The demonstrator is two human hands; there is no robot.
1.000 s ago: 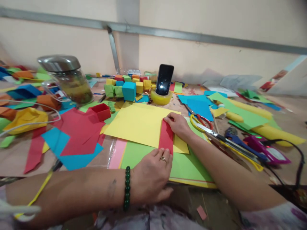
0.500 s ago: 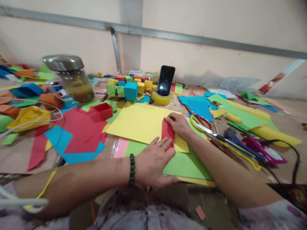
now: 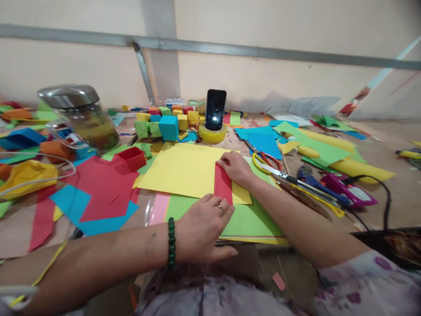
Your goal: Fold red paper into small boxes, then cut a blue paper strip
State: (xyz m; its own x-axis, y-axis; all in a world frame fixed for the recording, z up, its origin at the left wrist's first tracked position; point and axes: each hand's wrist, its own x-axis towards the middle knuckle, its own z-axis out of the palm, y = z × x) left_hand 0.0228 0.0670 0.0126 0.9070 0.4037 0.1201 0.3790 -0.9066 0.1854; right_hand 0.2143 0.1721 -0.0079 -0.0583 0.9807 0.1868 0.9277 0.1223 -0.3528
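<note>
Pretty plain cream wall (image 3: pixel 263 24) from where I'm standing, grey metal rail (image 3: pixel 213 47) right across it, slanted brace (image 3: pixel 144 72) underneath, dim floor (image 3: pixel 297 267) below the table (image 3: pixel 397 131).

Around one red paper strip (image 3: pixel 222 184) at the dial's center sit one left hand (image 3: pixel 204 230) at seven o'clock and one right hand (image 3: pixel 238 169) at one; one smartphone (image 3: pixel 215 107) and one yellow tape roll (image 3: pixel 213 135) at twelve; one lidded glass mug (image 3: pixel 92 125) and one large blue cube (image 3: pixel 169 128) at ten; one pair of scissors (image 3: pixel 259 165) at two; one utility knife (image 3: pixel 317 194) and one purple device (image 3: pixel 348 191) at three.
</note>
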